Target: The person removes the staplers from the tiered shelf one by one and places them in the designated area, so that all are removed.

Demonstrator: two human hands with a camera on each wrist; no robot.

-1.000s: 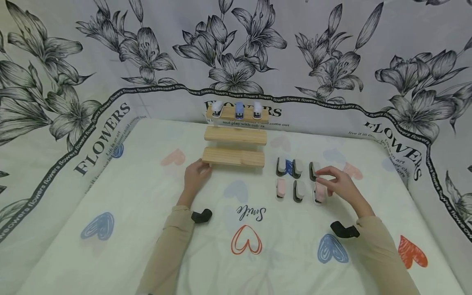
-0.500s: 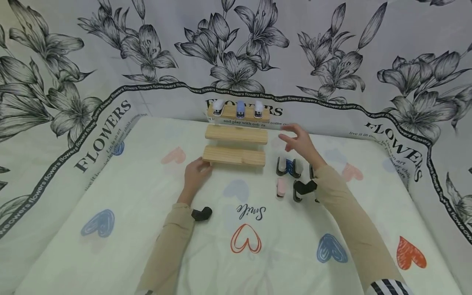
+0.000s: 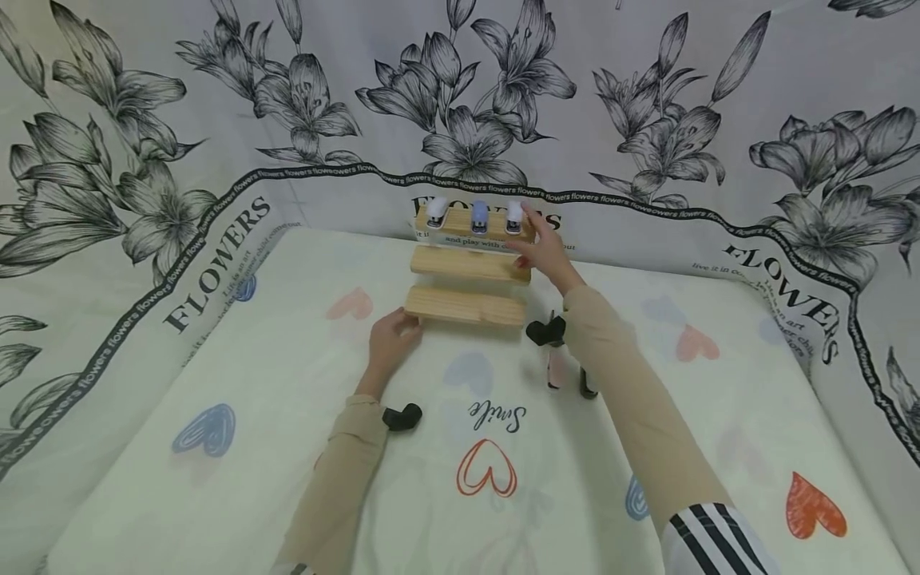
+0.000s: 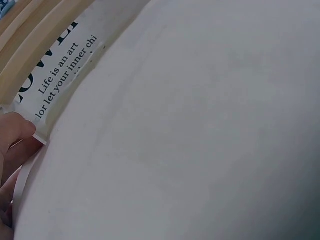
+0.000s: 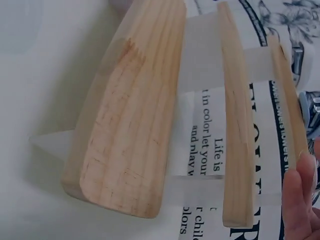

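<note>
A wooden three-tier rack (image 3: pixel 465 307) stands on a heart-printed cloth (image 3: pixel 237 511) near the middle of the head view; taking it as the dial, the left hand (image 3: pixel 394 339) sits between seven and eight o'clock, its grip narrow, thumb and fingers pinching the corner of the lowest tier; the right hand (image 3: pixel 545 249) is between two and three o'clock, its grip wide, the forefinger beside a white-topped stapler-like piece (image 3: pixel 513 217), though whether they touch I cannot tell; that piece stands upright at one o'clock on the top tier, a blue one (image 3: pixel 479 216) at twelve and another white-topped one (image 3: pixel 436 212) at eleven; between four and five o'clock, on the cloth, lie a pink piece (image 3: pixel 557 371) and a dark-based one (image 3: pixel 588 387), the latter partly hidden by the beige sleeve (image 3: pixel 636 391)
</note>
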